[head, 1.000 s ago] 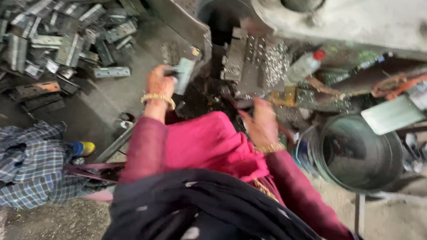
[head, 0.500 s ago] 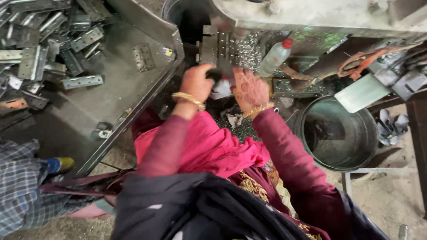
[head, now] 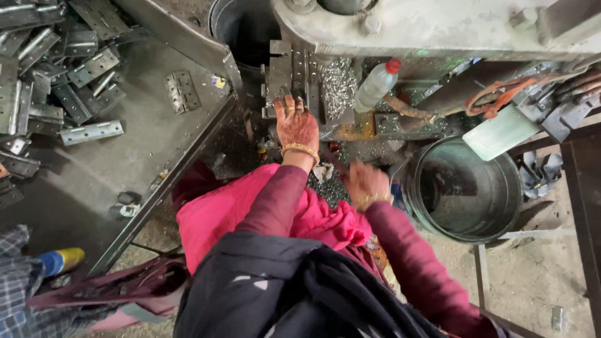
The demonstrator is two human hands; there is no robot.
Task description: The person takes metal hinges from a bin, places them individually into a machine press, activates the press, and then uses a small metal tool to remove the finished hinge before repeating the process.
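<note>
Right, my left hand (head: 297,123) is flat on the metal die block (head: 294,81) under the press (head: 426,28), fingers spread and open; whether a workpiece lies under the palm I cannot tell. That block sits at the far middle of the scene, with a heap of bright metal shavings (head: 339,84) just to its right. My right hand (head: 364,183) hangs nearer, low beside the block; it is blurred, so I can't say whether it is open or closed. I judge this as the seating step at the die, and the next move calls for a steady palm and fingers kept off the block's edges. Further right stands a plastic bottle (head: 376,84) with a red cap, then a round metal bucket (head: 469,188). Out on the left, the tabletop (head: 150,134) carries one hinge (head: 180,91) alone and a pile of hinges (head: 56,75) beyond it.
</note>
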